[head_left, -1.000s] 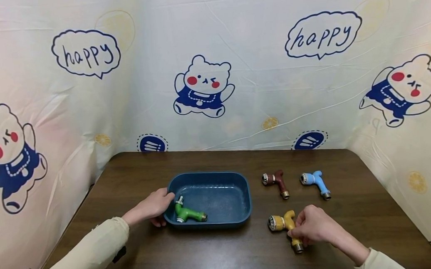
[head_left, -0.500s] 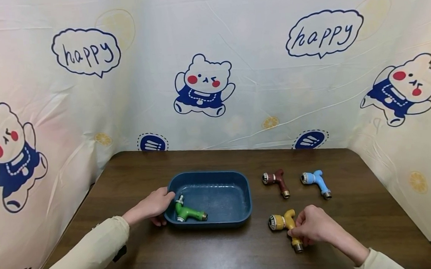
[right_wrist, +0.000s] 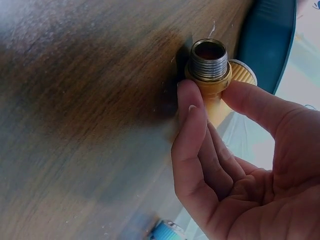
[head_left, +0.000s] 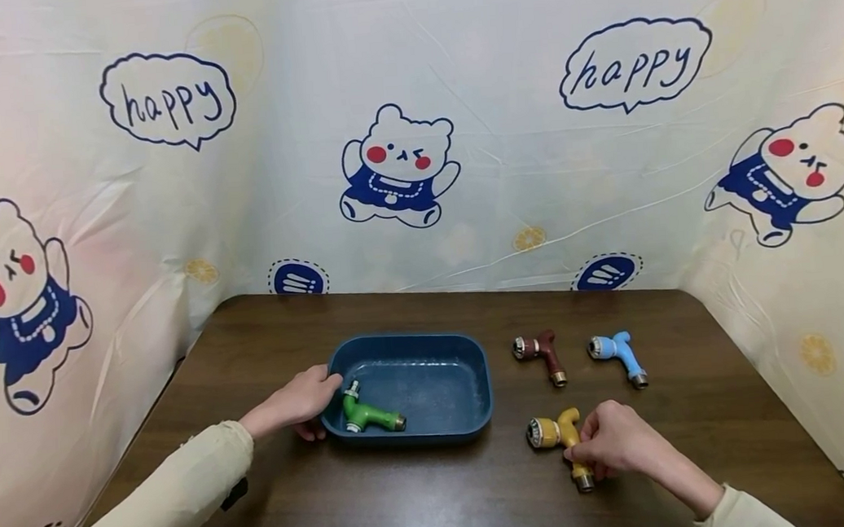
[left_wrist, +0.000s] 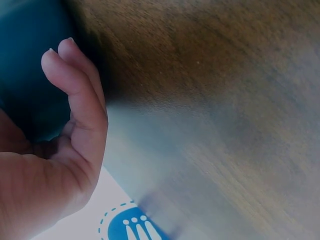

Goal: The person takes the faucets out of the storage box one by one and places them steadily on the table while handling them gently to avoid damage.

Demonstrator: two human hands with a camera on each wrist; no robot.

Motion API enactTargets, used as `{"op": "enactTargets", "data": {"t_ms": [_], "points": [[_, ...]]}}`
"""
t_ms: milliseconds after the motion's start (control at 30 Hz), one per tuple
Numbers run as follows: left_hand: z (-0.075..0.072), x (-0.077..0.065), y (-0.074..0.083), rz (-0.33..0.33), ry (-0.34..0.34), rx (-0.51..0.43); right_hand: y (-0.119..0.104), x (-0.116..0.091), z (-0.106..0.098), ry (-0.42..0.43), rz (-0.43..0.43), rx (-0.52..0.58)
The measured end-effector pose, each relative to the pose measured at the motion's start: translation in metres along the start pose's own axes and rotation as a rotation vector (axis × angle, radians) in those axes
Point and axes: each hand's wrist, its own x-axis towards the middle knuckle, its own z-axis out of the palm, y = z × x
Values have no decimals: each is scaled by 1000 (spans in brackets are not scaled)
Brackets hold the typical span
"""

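My right hand (head_left: 614,439) pinches a yellow faucet (head_left: 570,441) between thumb and fingers, low over the table on the right. In the right wrist view the faucet's threaded metal end (right_wrist: 209,64) points up past the fingertips. My left hand (head_left: 306,398) grips the left end of a dark blue rectangular basin (head_left: 480,423), thumb over the rim and the other fingers outside against the wall. A green faucet (head_left: 366,414) lies inside the basin at its left. In the left wrist view, curled fingers of the left hand (left_wrist: 82,115) show beside the basin wall (left_wrist: 30,65).
On the wooden table (head_left: 438,499), a dark red faucet (head_left: 549,359) lies right of the basin, with a light blue faucet (head_left: 623,360) farther right. A patterned cloth (head_left: 503,160) hangs behind and along both sides of the table.
Hardly anything moves: both hands keep their hold, and the basin and faucets stay in place. The head view shifts very slightly.
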Motion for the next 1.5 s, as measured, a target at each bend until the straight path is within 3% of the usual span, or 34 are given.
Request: {"op": "enactTargets", "data": {"t_ms": [767, 933, 1500], "points": [[-10, -2, 5, 27, -53, 37, 2, -8, -16, -10, -23, 6], [-11, -3, 3, 13, -54, 32, -2, -8, -24, -5, -37, -49], [-11, 0, 3, -18, -83, -35, -14, -8, -42, 11, -165, -126]]}}
